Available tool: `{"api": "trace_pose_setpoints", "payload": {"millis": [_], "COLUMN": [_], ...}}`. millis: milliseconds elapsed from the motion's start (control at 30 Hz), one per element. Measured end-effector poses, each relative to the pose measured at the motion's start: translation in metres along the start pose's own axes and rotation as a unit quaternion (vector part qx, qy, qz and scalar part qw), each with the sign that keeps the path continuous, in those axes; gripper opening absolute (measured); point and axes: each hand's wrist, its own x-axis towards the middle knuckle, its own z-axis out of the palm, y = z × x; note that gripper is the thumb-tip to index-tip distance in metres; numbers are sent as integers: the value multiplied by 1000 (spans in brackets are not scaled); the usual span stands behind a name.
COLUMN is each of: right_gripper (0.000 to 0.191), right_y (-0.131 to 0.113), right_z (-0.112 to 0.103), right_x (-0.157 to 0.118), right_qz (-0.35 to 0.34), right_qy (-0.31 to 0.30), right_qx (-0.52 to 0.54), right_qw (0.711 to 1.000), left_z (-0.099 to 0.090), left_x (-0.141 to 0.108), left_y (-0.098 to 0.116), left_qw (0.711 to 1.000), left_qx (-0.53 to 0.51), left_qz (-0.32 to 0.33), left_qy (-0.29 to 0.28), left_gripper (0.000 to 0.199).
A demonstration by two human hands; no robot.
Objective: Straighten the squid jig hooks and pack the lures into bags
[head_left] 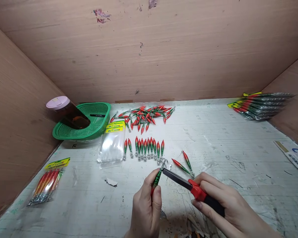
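Observation:
Upright in the fist of my left hand (149, 201) is a red and green squid jig (157, 181), its hook crown pointing up and its lower part hidden by my fingers. My right hand (223, 201) grips a tool with a red and black handle (198, 191) and a long narrow dark front end; I cannot tell its exact kind. That dark end points left, with its tip at the jig just under the hooks. Beyond the tool, two loose jigs (181, 166) lie with their hook ends close together near my right fingers.
A row of jigs (145, 148) lies mid-table, with a jig pile (149, 115) behind. Left are clear bags (111, 145), a green basket (96, 132) holding a lidded drink bottle (69, 114), and a filled packet (48, 181). Packed lures (260, 107) and a card (293, 153) lie right. Wooden walls enclose the table.

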Motion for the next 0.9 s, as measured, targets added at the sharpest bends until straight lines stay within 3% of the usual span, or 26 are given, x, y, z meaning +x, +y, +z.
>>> {"api": "trace_pose_setpoints", "payload": {"millis": [367, 600, 900], "right_gripper": [16, 15, 12], "right_y": [-1, 1, 4], "right_z": [1, 1, 7], "right_x": [2, -2, -7], "right_qz": [12, 14, 7], "right_qy": [-3, -11, -9], "right_qx": [-2, -11, -13], "right_qw": [1000, 1000, 1000], "left_z": [6, 9, 10], "left_x": [-5, -7, -8], "left_y": [-5, -15, -4], "left_qw": [998, 993, 998], "left_qx": [48, 51, -55], "left_qz": [33, 97, -18], "left_qy": [19, 32, -11], "left_gripper": [37, 38, 38]}}
